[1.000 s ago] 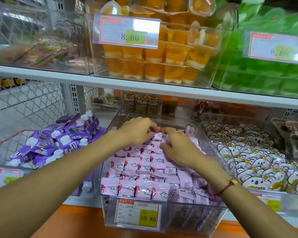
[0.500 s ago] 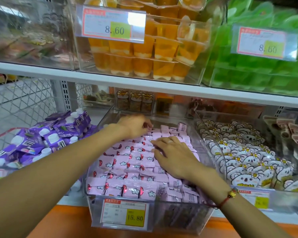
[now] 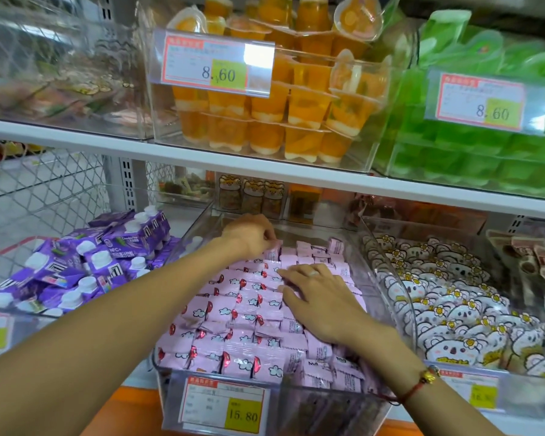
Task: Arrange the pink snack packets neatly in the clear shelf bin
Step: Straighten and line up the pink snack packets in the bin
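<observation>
Several pink snack packets (image 3: 243,313) with cloud prints fill the clear shelf bin (image 3: 296,410) on the lower shelf. They lie in overlapping rows, some face up, some showing their printed backs on the right side. My left hand (image 3: 252,234) reaches to the back of the bin, and its curled fingers pinch an upright pink packet (image 3: 272,253) there. My right hand (image 3: 318,297) rests flat on the packets in the middle right, fingers spread and straight, a ring on one finger.
A bin of purple drink pouches (image 3: 85,265) stands to the left and a bin of koala-shaped packets (image 3: 453,303) to the right. Above the white shelf board (image 3: 202,162) sit orange jelly cups (image 3: 265,111) and green cups (image 3: 485,146). A price tag (image 3: 224,404) hangs on the bin's front.
My left hand has reached further back and pinched a packet at the rear row. My right hand has slid down and flattened onto the middle packets. The camera has tilted slightly.
</observation>
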Demonstrator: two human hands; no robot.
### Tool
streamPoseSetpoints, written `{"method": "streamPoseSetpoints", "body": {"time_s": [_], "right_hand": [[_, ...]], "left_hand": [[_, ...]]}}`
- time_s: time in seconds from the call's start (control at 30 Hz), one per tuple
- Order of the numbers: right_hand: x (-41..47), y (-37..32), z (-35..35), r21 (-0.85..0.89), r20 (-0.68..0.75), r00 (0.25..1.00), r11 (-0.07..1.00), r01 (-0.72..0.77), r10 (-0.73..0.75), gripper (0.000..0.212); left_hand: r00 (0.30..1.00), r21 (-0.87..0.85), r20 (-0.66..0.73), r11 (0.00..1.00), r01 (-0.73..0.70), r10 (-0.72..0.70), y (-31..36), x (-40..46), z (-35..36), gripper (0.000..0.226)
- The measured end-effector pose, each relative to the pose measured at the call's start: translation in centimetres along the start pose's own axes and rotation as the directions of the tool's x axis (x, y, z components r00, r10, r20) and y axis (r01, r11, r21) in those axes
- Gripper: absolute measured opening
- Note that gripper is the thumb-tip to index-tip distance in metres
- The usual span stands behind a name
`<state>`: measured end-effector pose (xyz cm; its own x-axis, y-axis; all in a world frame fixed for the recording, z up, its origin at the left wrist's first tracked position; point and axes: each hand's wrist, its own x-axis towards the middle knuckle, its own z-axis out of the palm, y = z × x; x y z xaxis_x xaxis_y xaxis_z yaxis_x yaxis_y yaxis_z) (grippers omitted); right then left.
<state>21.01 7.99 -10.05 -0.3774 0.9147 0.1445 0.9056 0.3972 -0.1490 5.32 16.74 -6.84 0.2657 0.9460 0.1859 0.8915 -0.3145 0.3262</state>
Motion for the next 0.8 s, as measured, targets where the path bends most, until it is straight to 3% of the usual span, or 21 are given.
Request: {"method": "streamPoseSetpoints", "body": {"time_s": [0.13, 0.27, 0.33, 0.4, 0.47, 0.57, 0.67, 0.73, 0.8], "right_hand": [[0.1, 0.1, 0.1, -0.007, 0.007, 1.0, 1.0, -0.005, 0.005, 0.048], [0.1, 0.2, -0.2, 0.01, 0.031, 0.999, 1.0, -0.009, 0.009, 0.046], [0.1, 0.0, -0.6, 0.194, -0.017, 1.0, 0.981, -0.018, 0.022, 0.037], [0.2, -0.5, -1.2, 0.417, -0.183, 0.979, 0.909, -0.008, 0.093, 0.028], [0.0, -1.4, -1.8, 0.425, -0.378, 0.917, 0.904, 0.047, 0.13, 0.031], [-0.4, -2.8, -2.6, 0.379, -0.485, 0.873, 0.91, 0.167, 0.042, 0.058], [-0.8, -3.0, -3.5, 0.436, -0.538, 0.843, 0.861, 0.262, 0.016, 0.039], [-1.1, -2.6, -4.4, 0.641, -0.471, 0.88, 0.709, 0.294, 0.061, 0.03], [-1.5, -2.3, -5.0, 0.787, -0.332, 0.939, 0.576, 0.222, 0.092, 0.026]], "left_hand": [[0.957, -0.359, -0.237, 0.93, 0.073, -0.167, 0.3, -0.4, -1.4, 0.028], [0.888, -0.643, -0.32, 0.764, 0.052, -0.33, 0.8, -3.1, -2.6, 0.018], [0.849, -0.744, -0.344, 0.668, 0.014, -0.401, 1.0, -5.5, -2.6, 0.02], [0.828, -0.825, -0.36, 0.561, -0.068, -0.429, 1.3, -7.9, -2.7, 0.023], [0.824, -0.878, -0.354, 0.461, -0.129, -0.442, 1.8, -9.6, -2.8, 0.02], [0.842, -0.958, -0.242, 0.256, -0.129, -0.482, 2.2, -10.9, -2.9, 0.018], [0.87, -0.994, -0.106, 0.034, -0.102, -0.481, 2.5, -11.5, -3.1, 0.015], [0.874, -0.994, -0.102, 0.008, -0.112, -0.475, 2.4, -11.7, -3.3, 0.014], [0.864, -0.98, -0.19, 0.143, -0.138, -0.467, 2.2, -11.9, -3.3, 0.019]]}}
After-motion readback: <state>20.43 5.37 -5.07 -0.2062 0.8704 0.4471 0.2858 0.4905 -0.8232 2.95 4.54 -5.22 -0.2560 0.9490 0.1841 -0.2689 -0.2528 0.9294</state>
